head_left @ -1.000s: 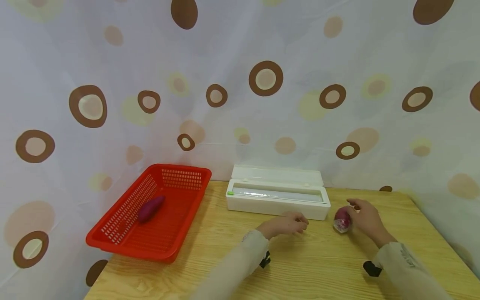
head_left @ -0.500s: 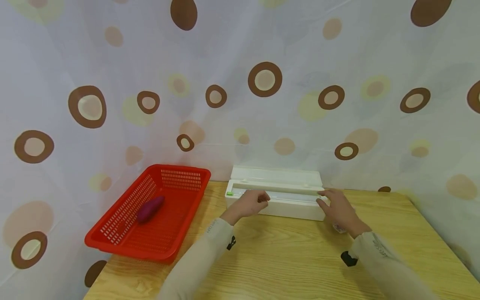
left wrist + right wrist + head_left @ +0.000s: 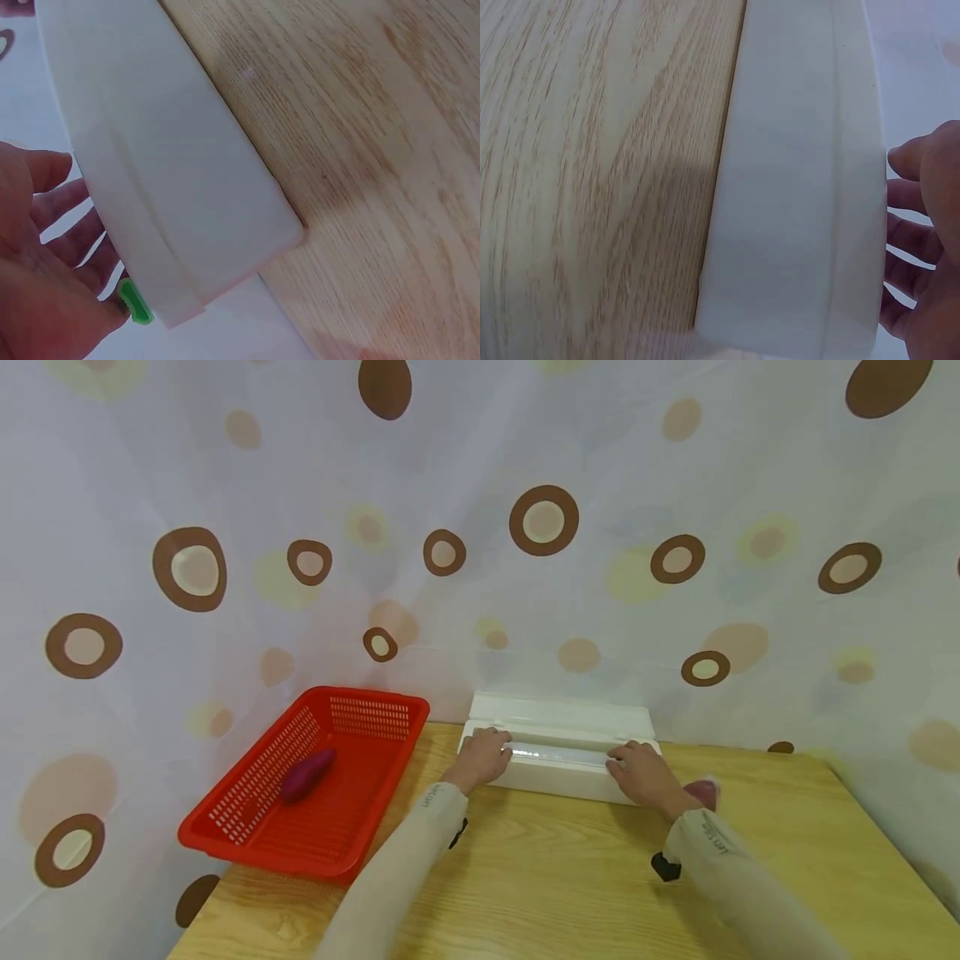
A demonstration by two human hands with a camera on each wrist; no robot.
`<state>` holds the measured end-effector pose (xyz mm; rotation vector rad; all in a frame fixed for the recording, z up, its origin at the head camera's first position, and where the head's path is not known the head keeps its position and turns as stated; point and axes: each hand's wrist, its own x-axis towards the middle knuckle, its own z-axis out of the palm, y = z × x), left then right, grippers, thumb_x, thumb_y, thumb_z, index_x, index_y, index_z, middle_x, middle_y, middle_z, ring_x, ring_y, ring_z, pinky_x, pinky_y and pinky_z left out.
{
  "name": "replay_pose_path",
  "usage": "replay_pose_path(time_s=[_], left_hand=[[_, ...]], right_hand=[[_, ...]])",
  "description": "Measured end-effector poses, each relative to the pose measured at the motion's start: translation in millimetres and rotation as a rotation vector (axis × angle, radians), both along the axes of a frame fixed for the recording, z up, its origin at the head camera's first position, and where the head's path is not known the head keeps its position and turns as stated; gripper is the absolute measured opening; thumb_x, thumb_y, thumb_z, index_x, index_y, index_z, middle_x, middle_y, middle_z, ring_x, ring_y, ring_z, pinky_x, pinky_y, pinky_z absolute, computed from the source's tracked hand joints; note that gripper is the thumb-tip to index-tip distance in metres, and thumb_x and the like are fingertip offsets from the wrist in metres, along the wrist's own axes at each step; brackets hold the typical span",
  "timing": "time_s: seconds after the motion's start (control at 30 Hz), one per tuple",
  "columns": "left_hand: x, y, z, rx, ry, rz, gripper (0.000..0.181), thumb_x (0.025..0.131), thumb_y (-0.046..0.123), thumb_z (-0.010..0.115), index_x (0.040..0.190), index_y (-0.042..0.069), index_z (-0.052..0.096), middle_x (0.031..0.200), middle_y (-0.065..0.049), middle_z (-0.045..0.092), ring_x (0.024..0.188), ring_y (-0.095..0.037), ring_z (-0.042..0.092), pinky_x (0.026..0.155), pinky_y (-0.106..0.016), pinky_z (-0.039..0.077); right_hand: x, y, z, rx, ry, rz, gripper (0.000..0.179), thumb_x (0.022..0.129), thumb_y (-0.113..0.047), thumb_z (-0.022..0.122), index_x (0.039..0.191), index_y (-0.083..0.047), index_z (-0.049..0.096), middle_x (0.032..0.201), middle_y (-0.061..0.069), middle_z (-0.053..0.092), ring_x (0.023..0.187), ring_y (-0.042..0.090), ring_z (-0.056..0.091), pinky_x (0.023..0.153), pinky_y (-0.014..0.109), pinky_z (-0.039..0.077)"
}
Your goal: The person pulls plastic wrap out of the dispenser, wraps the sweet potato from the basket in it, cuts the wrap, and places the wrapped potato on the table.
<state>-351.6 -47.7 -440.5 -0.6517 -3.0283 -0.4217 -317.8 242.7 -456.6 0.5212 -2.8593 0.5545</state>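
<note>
A long white cling film dispenser [image 3: 558, 779] stands at the back of the table, its lid [image 3: 562, 714] tipped back. Inside lies shiny film [image 3: 558, 754]. My left hand [image 3: 482, 758] is over the left end of the opening, fingers spread and loosely bent at the top edge. Beside them in the left wrist view is the green cutter slide [image 3: 135, 301]. Over the right end my right hand [image 3: 643, 774] is placed likewise; its fingers [image 3: 911, 235] reach behind the edge in the right wrist view. A film-wrapped purple-red vegetable [image 3: 705, 793] is partly hidden behind the right wrist.
On the left stands a red plastic basket [image 3: 382, 802] with an elongated purple vegetable [image 3: 307, 774] in it. The wooden table [image 3: 540, 877] reaches to a spotted curtain [image 3: 465, 610] behind the dispenser.
My right hand has left the wrapped vegetable and moved left to the dispenser. My left hand has moved left and back to the dispenser's left end.
</note>
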Motion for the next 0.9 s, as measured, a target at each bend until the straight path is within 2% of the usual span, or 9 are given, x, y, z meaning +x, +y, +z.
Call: replay_pose_path(time_s=[0.13, 0.23, 0.3, 0.4, 0.53, 0.73, 0.9], left_hand=[[-0.8, 0.8, -3.7, 0.019, 0.032, -0.01, 0.026, 0.101, 0.023, 0.043, 0.107, 0.016, 0.067, 0.101, 0.001, 0.063, 0.097, -0.019, 0.057, 0.081, -0.041, 0.045], [-2.5, 0.6, -6.0, 0.031, 0.026, -0.011, 0.028, 0.101, 0.023, 0.041, 0.089, 0.019, 0.066, 0.083, 0.005, 0.059, 0.081, -0.013, 0.055, 0.078, -0.04, 0.042], [-3.3, 0.6, -7.3, 0.033, 0.021, -0.013, 0.03, 0.101, 0.023, 0.04, 0.083, 0.019, 0.064, 0.076, 0.007, 0.055, 0.074, -0.011, 0.052, 0.079, -0.041, 0.041], [-3.4, 0.5, -8.2, 0.036, 0.012, -0.012, 0.03, 0.101, 0.023, 0.04, 0.082, 0.019, 0.063, 0.073, 0.007, 0.052, 0.071, -0.01, 0.049, 0.082, -0.043, 0.041], [-2.9, 0.6, -5.3, 0.064, -0.011, -0.013, 0.03, 0.1, 0.022, 0.041, 0.08, 0.017, 0.062, 0.071, 0.006, 0.053, 0.07, -0.011, 0.05, 0.083, -0.044, 0.04], [-4.4, 1.1, -3.8, 0.123, -0.061, 0.007, 0.026, 0.1, 0.02, 0.043, 0.08, 0.018, 0.06, 0.068, 0.006, 0.053, 0.066, -0.011, 0.047, 0.081, -0.04, 0.038], [-6.9, 2.6, -3.7, 0.129, -0.036, 0.02, 0.029, 0.1, 0.019, 0.042, 0.077, 0.016, 0.059, 0.067, 0.004, 0.052, 0.063, -0.012, 0.046, 0.077, -0.039, 0.038]], right_hand=[[0.3, -1.6, -3.6, -0.018, 0.01, 0.007, 0.025, 0.098, -0.016, 0.049, 0.105, -0.001, 0.067, 0.097, 0.013, 0.06, 0.091, 0.035, 0.054, 0.079, 0.054, 0.043], [-0.4, -2.3, -4.9, -0.053, -0.002, 0.026, 0.024, 0.098, -0.014, 0.047, 0.098, -0.003, 0.068, 0.09, 0.008, 0.061, 0.08, 0.026, 0.056, 0.073, 0.046, 0.046], [-1.1, -2.7, -5.4, -0.074, -0.014, 0.032, 0.024, 0.098, -0.013, 0.047, 0.096, -0.003, 0.069, 0.086, 0.006, 0.06, 0.073, 0.019, 0.054, 0.068, 0.04, 0.046], [-1.4, -4.1, -6.1, -0.092, -0.035, 0.032, 0.023, 0.098, -0.012, 0.047, 0.094, -0.003, 0.068, 0.082, 0.004, 0.058, 0.065, 0.014, 0.049, 0.063, 0.035, 0.043], [-0.8, -5.2, -4.7, -0.124, -0.046, 0.034, 0.023, 0.098, -0.01, 0.046, 0.09, -0.003, 0.066, 0.075, 0.003, 0.054, 0.06, 0.014, 0.045, 0.06, 0.034, 0.04], [1.0, -7.6, -0.4, -0.178, -0.099, 0.017, 0.023, 0.098, -0.008, 0.044, 0.087, -0.003, 0.063, 0.066, 0.002, 0.05, 0.053, 0.015, 0.04, 0.056, 0.031, 0.037], [1.7, -10.4, 5.4, -0.176, -0.121, -0.004, 0.022, 0.097, -0.008, 0.044, 0.091, 0.0, 0.063, 0.068, 0.002, 0.053, 0.054, 0.016, 0.041, 0.056, 0.032, 0.037]])
